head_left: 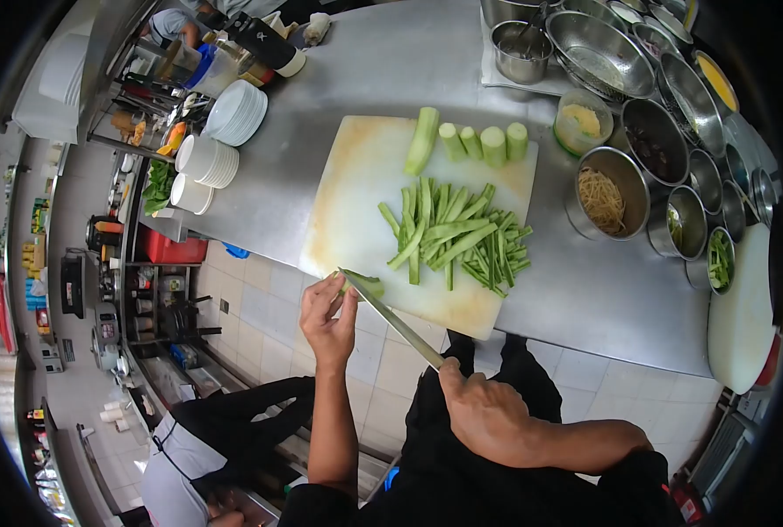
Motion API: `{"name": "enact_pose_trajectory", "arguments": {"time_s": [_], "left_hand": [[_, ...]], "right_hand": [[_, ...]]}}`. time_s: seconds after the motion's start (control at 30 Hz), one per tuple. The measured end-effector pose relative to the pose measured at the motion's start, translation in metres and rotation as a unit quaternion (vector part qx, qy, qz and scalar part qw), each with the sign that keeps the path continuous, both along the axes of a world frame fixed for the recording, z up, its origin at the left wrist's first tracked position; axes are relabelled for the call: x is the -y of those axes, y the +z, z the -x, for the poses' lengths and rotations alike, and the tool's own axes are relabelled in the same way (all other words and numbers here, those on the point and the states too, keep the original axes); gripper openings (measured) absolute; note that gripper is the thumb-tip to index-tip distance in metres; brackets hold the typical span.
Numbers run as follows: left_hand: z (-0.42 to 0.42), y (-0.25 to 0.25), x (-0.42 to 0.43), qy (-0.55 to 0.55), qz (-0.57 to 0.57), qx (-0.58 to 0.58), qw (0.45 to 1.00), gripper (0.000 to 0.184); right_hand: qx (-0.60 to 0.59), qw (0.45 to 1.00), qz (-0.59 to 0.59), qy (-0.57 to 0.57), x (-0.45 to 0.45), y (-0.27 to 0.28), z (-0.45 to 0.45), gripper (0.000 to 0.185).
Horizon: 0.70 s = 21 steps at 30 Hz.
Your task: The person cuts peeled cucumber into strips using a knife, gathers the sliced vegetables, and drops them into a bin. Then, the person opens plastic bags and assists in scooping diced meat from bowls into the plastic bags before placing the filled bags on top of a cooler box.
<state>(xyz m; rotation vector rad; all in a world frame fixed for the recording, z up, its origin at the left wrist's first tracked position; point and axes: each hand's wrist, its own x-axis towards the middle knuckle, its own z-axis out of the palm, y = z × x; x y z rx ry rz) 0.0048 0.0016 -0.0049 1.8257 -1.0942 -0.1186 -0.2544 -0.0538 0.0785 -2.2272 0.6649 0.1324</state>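
Near the front left corner of the white cutting board (356, 184), my left hand (330, 321) pinches a small green vegetable piece (369, 285). A long knife (400, 327) is gripped by its handle in my right hand (488, 408), and its blade tip reaches the piece between my left fingertips. Many cut green strips (457, 233) lie in a loose pile on the board. Behind them, several thick pale-green stalk pieces (494, 145) are lined up, with a longer one (422, 140) at their left.
Metal bowls and pots (609, 193) crowd the counter's right side, beside a tub of yellow bits (582, 123). Stacked white bowls (207, 162) and a black bottle (264, 42) stand at the left. Another person (181, 457) is at lower left. A white board (741, 316) is at far right.
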Motion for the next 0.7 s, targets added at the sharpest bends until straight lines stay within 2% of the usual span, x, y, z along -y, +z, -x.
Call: {"name": "enact_pose_trajectory", "arguments": {"time_s": [0.2, 0.37, 0.6, 0.67, 0.7], "left_hand": [[0.004, 0.003, 0.001, -0.001, -0.014, -0.012, 1.0, 0.027], [0.004, 0.002, 0.001, 0.005, -0.017, -0.005, 1.0, 0.026], [0.002, 0.0, 0.0, 0.009, -0.019, -0.002, 1.0, 0.028], [0.002, 0.0, 0.001, 0.005, -0.02, 0.004, 1.0, 0.029], [0.002, -0.001, 0.001, 0.005, -0.021, 0.003, 1.0, 0.029]], "right_hand": [[0.0, 0.997, -0.071, -0.008, 0.003, -0.001, -0.009, 0.043], [0.045, 0.996, -0.079, -0.022, 0.006, -0.009, -0.013, 0.04], [0.034, 0.998, -0.053, -0.016, 0.011, -0.02, -0.021, 0.037], [0.04, 0.998, -0.057, -0.009, 0.013, -0.025, -0.024, 0.023], [0.038, 0.998, -0.058, -0.01, 0.013, -0.026, -0.025, 0.023]]}}
